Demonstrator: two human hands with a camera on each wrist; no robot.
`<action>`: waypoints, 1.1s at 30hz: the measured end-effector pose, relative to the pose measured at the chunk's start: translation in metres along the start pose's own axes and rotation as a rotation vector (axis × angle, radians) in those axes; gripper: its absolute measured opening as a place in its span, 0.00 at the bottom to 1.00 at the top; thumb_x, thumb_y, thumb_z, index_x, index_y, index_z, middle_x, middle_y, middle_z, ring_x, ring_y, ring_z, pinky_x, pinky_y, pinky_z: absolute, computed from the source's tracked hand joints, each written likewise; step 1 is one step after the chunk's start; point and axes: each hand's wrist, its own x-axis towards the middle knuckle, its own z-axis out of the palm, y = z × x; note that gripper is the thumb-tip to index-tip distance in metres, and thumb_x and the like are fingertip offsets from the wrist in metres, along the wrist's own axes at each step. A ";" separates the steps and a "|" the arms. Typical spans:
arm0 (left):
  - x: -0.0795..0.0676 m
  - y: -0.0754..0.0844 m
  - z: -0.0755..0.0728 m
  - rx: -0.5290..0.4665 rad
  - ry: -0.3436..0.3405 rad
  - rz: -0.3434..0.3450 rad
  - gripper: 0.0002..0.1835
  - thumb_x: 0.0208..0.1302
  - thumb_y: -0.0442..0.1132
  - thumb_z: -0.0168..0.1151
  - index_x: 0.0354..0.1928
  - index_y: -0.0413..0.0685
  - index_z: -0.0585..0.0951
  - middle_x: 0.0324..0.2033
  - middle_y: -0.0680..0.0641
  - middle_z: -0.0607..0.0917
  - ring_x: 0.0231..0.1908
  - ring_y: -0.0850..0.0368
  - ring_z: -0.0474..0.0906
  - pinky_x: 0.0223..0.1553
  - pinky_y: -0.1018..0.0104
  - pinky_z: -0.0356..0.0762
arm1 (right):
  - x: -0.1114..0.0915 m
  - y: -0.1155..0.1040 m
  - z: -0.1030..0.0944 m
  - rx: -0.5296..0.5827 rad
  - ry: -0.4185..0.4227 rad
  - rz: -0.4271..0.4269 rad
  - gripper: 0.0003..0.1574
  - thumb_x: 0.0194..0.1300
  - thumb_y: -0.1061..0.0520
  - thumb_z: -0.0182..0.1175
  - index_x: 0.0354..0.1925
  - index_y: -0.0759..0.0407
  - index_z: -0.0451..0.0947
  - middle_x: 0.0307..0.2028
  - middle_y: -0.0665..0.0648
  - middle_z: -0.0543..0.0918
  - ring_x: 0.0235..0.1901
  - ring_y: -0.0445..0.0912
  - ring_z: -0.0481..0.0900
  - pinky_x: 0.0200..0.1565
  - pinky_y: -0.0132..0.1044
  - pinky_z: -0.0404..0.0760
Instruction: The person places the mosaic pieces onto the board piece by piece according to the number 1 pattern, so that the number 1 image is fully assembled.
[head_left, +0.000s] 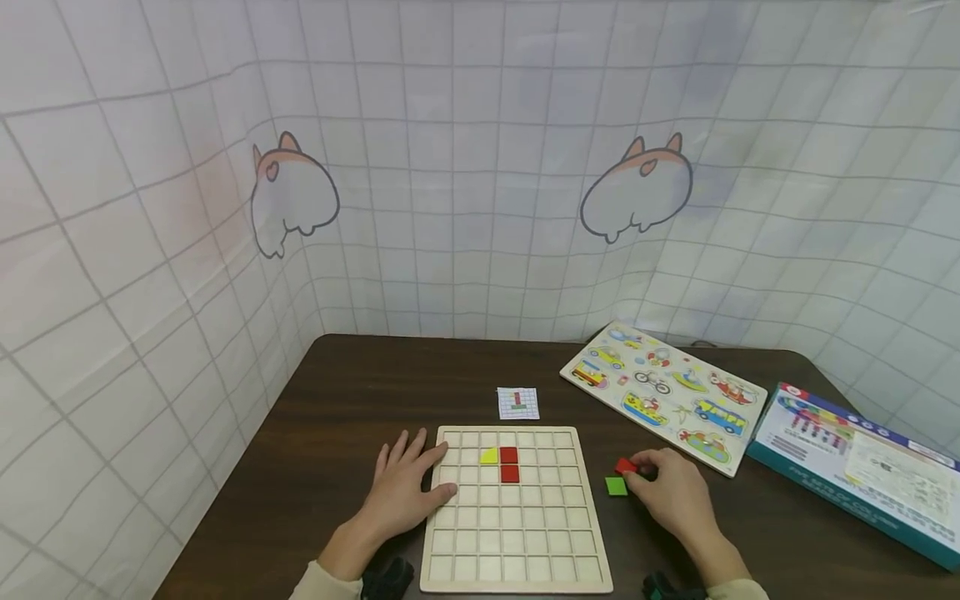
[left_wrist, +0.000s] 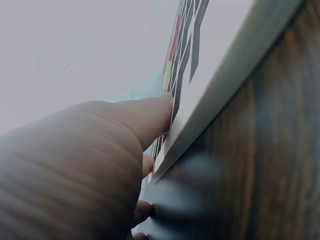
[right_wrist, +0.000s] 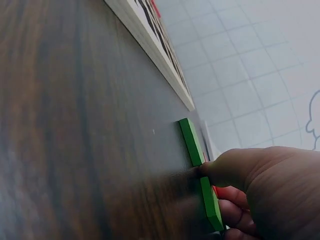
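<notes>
A pale wooden grid board (head_left: pixel 517 575) lies on the dark table. Two red square tiles (head_left: pixel 509 473) sit in it, one above the other, with a yellow tile (head_left: pixel 489 456) with one rounded corner left of the upper one. My left hand (head_left: pixel 401 487) rests spread on the board's left edge, its thumb (left_wrist: pixel 155 112) over the rim. To the right of the board, my right hand (head_left: pixel 672 492) pinches a red tile (head_left: pixel 624 466) between thumb and fingers. A green tile (head_left: pixel 617 487) lies just in front of it. Another green tile (right_wrist: pixel 211 205) shows beside the thumb in the right wrist view.
Beyond the board lies a small card (head_left: pixel 518 403) printed with a coloured grid pattern. A wooden vehicle puzzle (head_left: pixel 675 385) lies at the back right, touching or close to a teal-sided box (head_left: pixel 855 475). A white checked cloth (head_left: pixel 480 208) hangs behind the table.
</notes>
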 end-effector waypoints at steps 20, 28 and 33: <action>-0.002 0.002 -0.001 0.015 -0.003 0.011 0.35 0.64 0.56 0.63 0.70 0.51 0.71 0.73 0.36 0.58 0.74 0.33 0.42 0.68 0.32 0.31 | -0.005 -0.022 0.008 0.129 0.186 -0.150 0.12 0.56 0.55 0.72 0.40 0.55 0.85 0.37 0.52 0.85 0.32 0.44 0.77 0.34 0.39 0.75; 0.000 0.003 -0.002 0.016 0.006 0.012 0.35 0.63 0.56 0.64 0.70 0.51 0.71 0.73 0.35 0.58 0.74 0.33 0.42 0.68 0.32 0.32 | -0.010 -0.046 0.026 0.206 0.156 -0.216 0.11 0.55 0.56 0.73 0.38 0.50 0.85 0.36 0.47 0.84 0.32 0.41 0.77 0.35 0.37 0.78; -0.001 0.003 -0.002 0.017 -0.002 0.009 0.35 0.63 0.56 0.64 0.70 0.52 0.71 0.73 0.36 0.58 0.74 0.33 0.42 0.68 0.32 0.32 | -0.017 -0.059 0.032 0.282 0.086 -0.251 0.09 0.56 0.56 0.73 0.37 0.47 0.85 0.30 0.44 0.79 0.27 0.41 0.72 0.30 0.31 0.72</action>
